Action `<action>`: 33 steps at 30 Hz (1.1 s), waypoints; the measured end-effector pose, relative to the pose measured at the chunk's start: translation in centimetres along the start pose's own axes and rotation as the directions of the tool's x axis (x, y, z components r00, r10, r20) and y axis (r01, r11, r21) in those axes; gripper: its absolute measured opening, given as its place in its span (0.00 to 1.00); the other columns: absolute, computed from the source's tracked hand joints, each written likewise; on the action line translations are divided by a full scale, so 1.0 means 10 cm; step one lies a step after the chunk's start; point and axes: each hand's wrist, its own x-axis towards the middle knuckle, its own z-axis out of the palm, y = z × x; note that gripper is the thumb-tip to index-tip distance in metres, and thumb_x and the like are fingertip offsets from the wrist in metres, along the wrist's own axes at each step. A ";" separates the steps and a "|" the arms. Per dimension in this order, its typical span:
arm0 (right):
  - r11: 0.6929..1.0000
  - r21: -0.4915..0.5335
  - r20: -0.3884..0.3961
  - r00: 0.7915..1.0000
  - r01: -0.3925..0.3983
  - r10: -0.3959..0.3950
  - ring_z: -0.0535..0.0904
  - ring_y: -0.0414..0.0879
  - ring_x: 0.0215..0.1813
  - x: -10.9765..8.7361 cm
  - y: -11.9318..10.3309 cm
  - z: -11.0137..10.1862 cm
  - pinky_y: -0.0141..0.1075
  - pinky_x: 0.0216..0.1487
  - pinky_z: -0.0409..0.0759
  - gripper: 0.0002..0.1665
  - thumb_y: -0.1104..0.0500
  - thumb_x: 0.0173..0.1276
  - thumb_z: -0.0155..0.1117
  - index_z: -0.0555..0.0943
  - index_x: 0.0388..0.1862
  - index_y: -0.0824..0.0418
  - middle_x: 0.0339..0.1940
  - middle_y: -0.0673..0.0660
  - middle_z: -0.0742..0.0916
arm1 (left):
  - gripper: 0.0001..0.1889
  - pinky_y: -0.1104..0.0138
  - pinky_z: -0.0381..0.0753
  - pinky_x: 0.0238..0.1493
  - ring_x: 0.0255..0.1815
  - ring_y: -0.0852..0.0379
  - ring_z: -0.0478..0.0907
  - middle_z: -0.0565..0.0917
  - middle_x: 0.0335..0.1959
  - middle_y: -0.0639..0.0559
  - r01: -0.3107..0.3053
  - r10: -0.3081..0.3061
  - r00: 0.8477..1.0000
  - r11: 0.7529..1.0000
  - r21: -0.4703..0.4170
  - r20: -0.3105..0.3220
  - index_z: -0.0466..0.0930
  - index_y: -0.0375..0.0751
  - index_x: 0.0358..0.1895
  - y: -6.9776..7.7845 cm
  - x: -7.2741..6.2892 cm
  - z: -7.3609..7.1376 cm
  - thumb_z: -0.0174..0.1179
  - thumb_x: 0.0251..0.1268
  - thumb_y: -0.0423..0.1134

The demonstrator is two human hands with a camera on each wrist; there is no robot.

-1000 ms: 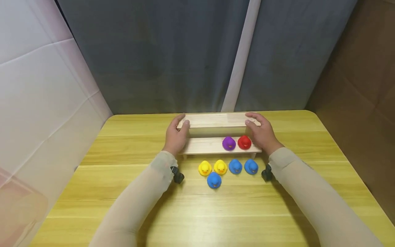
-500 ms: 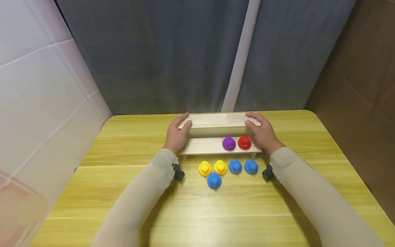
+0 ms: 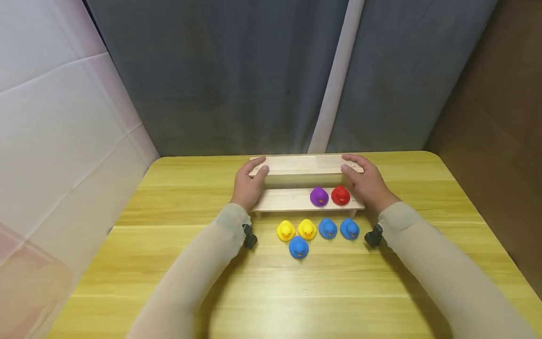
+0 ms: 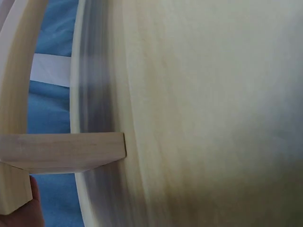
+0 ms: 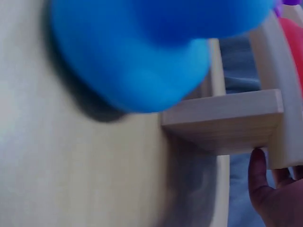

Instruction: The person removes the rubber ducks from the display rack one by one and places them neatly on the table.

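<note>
A two-step wooden shelf [image 3: 288, 200] stands at the back of the table. In the head view my left hand [image 3: 249, 185] grips the left end of its upper step [image 3: 305, 165], thumb over the front edge. At the right end my right hand [image 3: 369, 184] holds the same step between thumb and forefinger; the other fingers are mostly hidden. A purple duck [image 3: 319, 197] and a red duck [image 3: 340, 195] sit on the lower step's right half. The right wrist view shows fingers [image 5: 258, 177] by the shelf's end.
In front of the shelf, two yellow ducks [image 3: 286, 231] and two blue ducks [image 3: 328, 229] form a row. Another blue duck [image 3: 298, 247] sits nearer. A grey curtain [image 3: 233, 94] hangs behind the table [image 3: 178, 263]; a white sheet [image 3: 63, 117] and brown panel [image 3: 491, 117] flank it.
The left hand has shifted slightly right, its thumb farther in over the upper step. The right hand keeps its place. The head view has turned a little; the ducks stay put.
</note>
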 end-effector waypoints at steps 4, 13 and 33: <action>0.998 0.045 0.031 0.999 -0.038 0.037 0.60 0.56 0.82 -0.04 -0.10 -0.03 0.55 0.84 0.54 0.33 0.46 0.82 0.59 0.70 0.80 0.54 0.82 0.58 0.68 | 0.21 0.54 0.68 0.77 0.68 0.52 0.74 0.76 0.75 0.51 0.003 -0.003 1.000 1.000 0.002 -0.008 0.81 0.52 0.69 -0.02 0.01 0.01 0.61 0.78 0.49; 0.991 -0.131 -0.143 0.988 0.039 -0.057 0.61 0.62 0.80 -0.15 -0.31 -0.01 0.64 0.78 0.62 0.35 0.41 0.78 0.62 0.71 0.80 0.49 0.83 0.58 0.66 | 0.21 0.55 0.61 0.81 0.80 0.53 0.65 0.75 0.76 0.51 -0.010 0.010 1.000 1.000 0.003 -0.026 0.81 0.51 0.69 -0.03 0.02 0.01 0.61 0.78 0.48; 0.941 -0.205 -0.005 0.961 0.269 -0.276 0.77 0.48 0.62 -0.61 -0.55 -0.02 0.55 0.69 0.74 0.20 0.61 0.71 0.72 0.83 0.59 0.64 0.60 0.58 0.84 | 0.21 0.53 0.60 0.82 0.80 0.52 0.65 0.74 0.77 0.51 0.007 -0.006 1.000 1.000 0.010 -0.019 0.81 0.54 0.69 -0.01 0.01 0.11 0.60 0.78 0.49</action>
